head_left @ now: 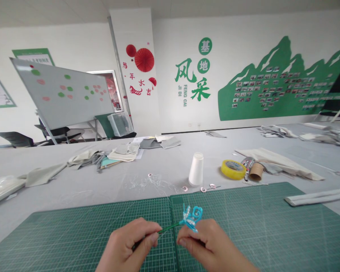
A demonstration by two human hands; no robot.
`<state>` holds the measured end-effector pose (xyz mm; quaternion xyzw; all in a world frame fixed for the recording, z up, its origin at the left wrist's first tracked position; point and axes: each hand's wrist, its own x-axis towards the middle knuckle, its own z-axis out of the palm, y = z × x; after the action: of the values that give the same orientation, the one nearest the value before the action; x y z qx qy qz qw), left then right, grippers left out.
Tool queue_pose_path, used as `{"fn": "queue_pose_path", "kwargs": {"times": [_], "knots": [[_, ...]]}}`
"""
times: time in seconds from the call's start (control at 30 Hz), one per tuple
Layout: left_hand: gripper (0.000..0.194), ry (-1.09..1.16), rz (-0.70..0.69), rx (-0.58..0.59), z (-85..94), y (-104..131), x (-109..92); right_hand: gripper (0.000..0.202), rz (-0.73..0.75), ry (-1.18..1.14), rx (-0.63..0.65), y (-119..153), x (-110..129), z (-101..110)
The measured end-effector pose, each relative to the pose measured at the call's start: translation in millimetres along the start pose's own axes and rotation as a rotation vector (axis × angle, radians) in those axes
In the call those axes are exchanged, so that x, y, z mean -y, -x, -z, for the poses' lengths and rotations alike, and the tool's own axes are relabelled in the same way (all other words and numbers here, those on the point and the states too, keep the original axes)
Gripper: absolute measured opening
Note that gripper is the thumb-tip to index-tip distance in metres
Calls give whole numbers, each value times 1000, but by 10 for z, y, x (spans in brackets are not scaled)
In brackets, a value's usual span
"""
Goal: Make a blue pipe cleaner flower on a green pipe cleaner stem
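A light-blue flower-like ornament (pixel 191 218), with curled loops and rows of pearly white beads, tops a thin green stem (pixel 170 227). The stem slants up to the right out of my left hand (pixel 133 241), whose thumb and forefinger pinch it. Close behind the blue head, my right hand (pixel 208 241) is closed with thumb against fingers; what it grips, if anything, is hidden. Both hands hover over two green cutting mats (pixel 73 230) laid side by side. Past the mats' far edge stands a white cone of thread (pixel 196 170).
Right of the cone lie a yellow tape roll (pixel 233 169), a brown cardboard tube (pixel 255 171) and pale fabric (pixel 283 162). Loose white threads (pixel 150 183) and small pinkish rings (pixel 203 189) are scattered nearby. Fabric pieces (pixel 124 151) lie back left; a folded strip (pixel 317 197) crosses the right mat's edge.
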<state>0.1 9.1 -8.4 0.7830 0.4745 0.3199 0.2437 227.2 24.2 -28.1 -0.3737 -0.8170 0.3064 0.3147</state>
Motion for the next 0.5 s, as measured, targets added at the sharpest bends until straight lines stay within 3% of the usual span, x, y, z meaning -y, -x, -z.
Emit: {"fn": "queue_pose_path", "kwargs": {"times": [0.27, 0.5], "knots": [[20, 7, -97, 123, 39, 5, -40, 19, -135, -192, -78, 7, -16, 44], [21, -52, -199, 251, 36, -20, -62, 21, 9, -224, -87, -43, -28, 108]]}}
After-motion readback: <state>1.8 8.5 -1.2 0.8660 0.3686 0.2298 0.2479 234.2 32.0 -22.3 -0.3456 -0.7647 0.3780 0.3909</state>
